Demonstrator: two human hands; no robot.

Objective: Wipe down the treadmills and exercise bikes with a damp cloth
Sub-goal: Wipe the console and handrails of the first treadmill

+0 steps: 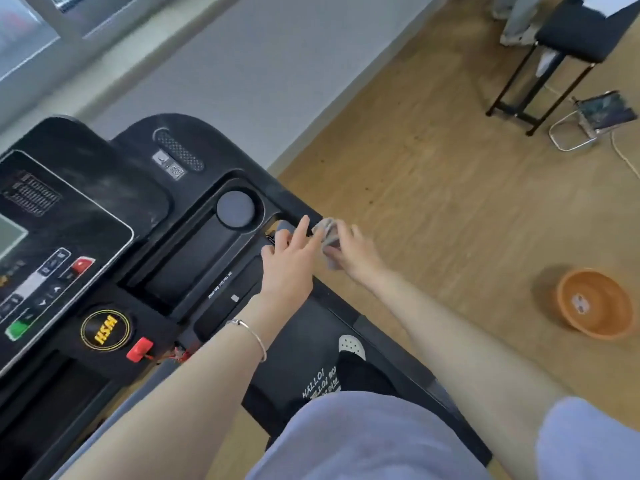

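At the left edge, console: a black plastic treadmill console (104, 220) carried a screen and red and green buttons. One treadmill showed; no exercise bike was in view.
Tray: one round grey cup holder (235, 208) sat in the console's recessed tray.
Left grip: the left grip (291, 261) had its fingers straight and spread, touching the console's right rim just beside the cloth.
Cloth: one small crumpled grey cloth (327, 237) was at the console's right corner, between the two grips. It looked soft, light and limp, so it would probably bunch and drape. It would be best held gathered in the palm, with a flat face left free to wipe.
Right grip: the right grip (358, 254) was curled round the cloth and pinched it, though blur hid the exact fingers.
Floor, right: one round orange plastic basin (594, 303) lay on the wooden floor, well apart from the treadmill.
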